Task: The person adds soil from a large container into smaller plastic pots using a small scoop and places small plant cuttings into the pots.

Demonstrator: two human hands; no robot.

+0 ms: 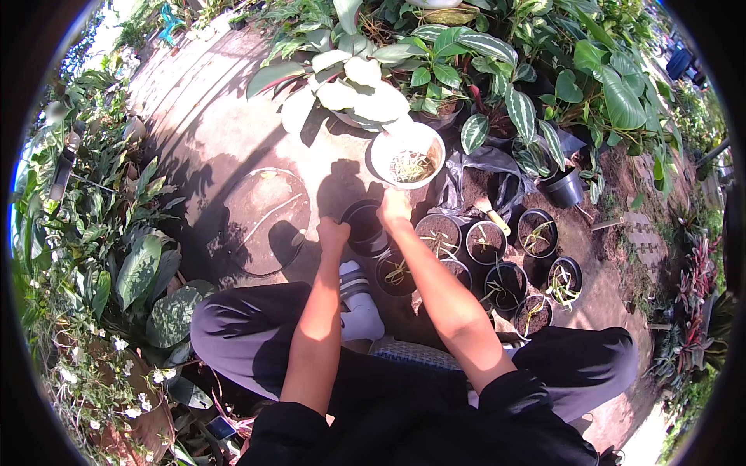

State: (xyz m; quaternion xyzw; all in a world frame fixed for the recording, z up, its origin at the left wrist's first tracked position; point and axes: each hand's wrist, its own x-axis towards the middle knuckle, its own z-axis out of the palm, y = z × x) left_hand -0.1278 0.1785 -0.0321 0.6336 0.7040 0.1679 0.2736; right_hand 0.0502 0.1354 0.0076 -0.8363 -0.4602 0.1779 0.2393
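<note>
Between my two hands is a black plastic plant pot [367,233], its inside dark, with no plant seen in it. My left hand [333,233] grips its left rim, the fingers curled. On the opposite rim is my right hand [394,209], also closed, its fingers partly hidden. Just beyond it stands a white tub [438,152] holding a tangle of pale plant cuttings [411,166]. To the right, a black plastic bag [454,189] lies open around dark soil [477,185]. A hand tool with a pale handle [496,220] rests at the bag's near edge.
Several black pots of soil with thin seedlings, including one pot [486,242] near the tool, stand before my right knee. Large leafy plants [373,87] crowd the far side. Dense foliage [140,274] borders the left. A round cover [268,221] is set in the ground.
</note>
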